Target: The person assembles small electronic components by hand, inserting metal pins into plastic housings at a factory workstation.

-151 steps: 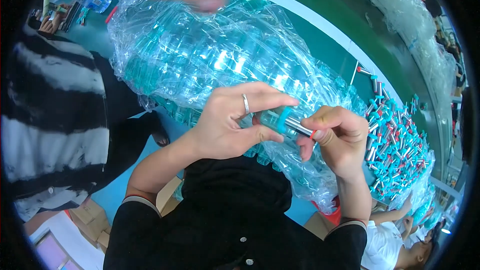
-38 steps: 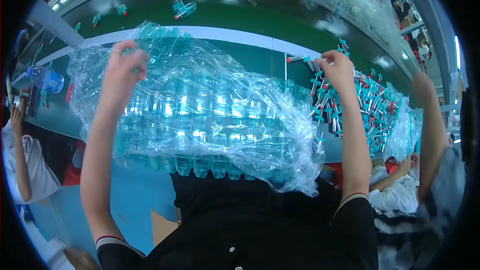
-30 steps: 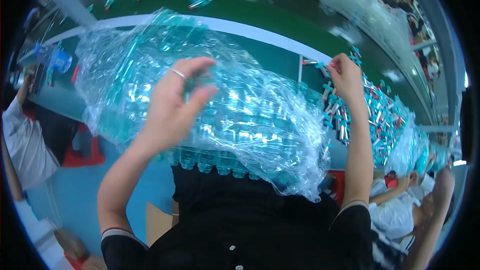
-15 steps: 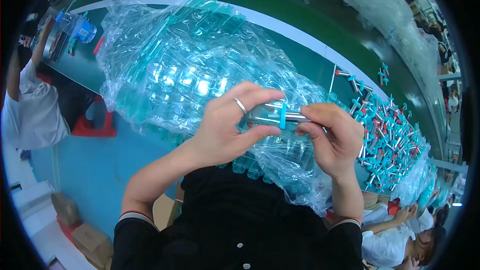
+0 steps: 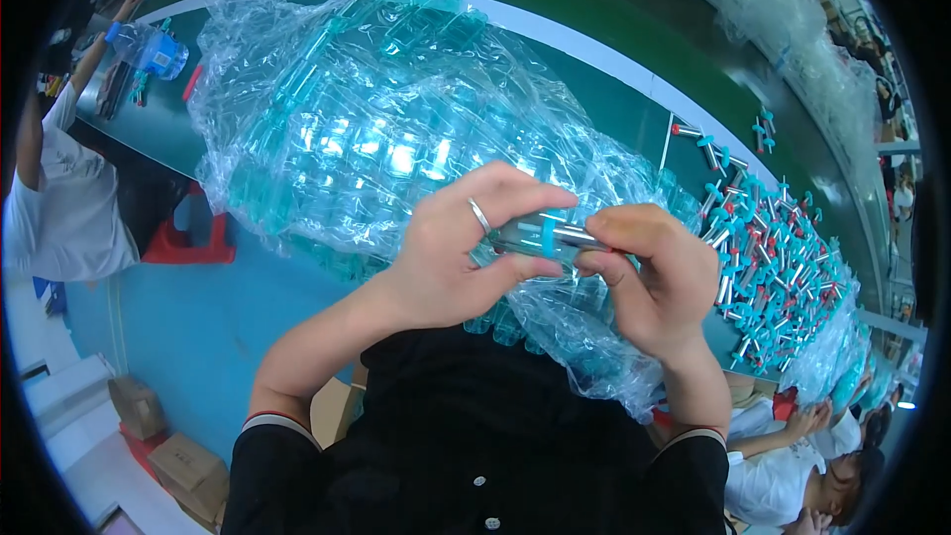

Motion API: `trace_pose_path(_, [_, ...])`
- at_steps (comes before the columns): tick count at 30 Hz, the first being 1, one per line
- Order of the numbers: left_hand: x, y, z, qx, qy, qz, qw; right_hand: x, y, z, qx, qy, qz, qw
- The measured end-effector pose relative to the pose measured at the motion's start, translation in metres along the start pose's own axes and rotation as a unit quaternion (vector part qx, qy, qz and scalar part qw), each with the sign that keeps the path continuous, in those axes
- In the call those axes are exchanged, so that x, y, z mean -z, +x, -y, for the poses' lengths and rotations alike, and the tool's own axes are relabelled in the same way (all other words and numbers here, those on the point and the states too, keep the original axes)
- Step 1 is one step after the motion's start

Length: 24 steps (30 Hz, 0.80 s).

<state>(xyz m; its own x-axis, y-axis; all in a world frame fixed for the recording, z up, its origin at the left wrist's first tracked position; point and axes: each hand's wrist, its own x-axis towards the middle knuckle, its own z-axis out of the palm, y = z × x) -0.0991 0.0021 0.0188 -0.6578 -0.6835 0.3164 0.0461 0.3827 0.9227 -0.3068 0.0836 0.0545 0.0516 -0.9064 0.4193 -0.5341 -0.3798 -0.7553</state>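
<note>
In front of my chest, my left hand grips a small clear plastic bottle between thumb and fingers, mouth toward the right. My right hand pinches a shiny metal tube with a teal collar. The tube lies in line with the bottle, its collar now inside the bottle's mouth end. Under both hands spreads a large clear plastic bag packed with rows of similar teal-tinted clear bottles. My fingers hide the tube's outer end.
On the green table to the right lies a pile of metal tubes with teal collars and red ends. A water bottle stands at the far left. A red stool and cardboard boxes are at left; co-workers sit on both sides.
The teal collar has gone from the bottle's rim to inside its mouth. My right hand has shifted slightly left, nearer my left hand. The whole view has moved a little.
</note>
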Motion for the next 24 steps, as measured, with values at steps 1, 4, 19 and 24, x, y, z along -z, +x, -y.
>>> trace_pose_path(1, [0.002,0.0,0.002,0.0,0.0,0.001,1.0,0.004,0.004,0.0,-0.008,0.042,0.034,0.998])
trace_pose_path(4, [0.007,-0.001,0.007,0.013,-0.077,0.019,0.997,0.012,0.001,0.001,-0.186,0.298,0.071,0.933])
trace_pose_path(19, [0.002,-0.006,0.005,0.045,-0.222,0.066,0.972,-0.001,-0.01,0.004,-0.162,0.332,0.069,0.927])
trace_pose_path(24, [0.003,-0.004,0.004,0.018,-0.164,0.07,0.984,-0.003,-0.014,0.006,-0.15,0.314,0.055,0.936])
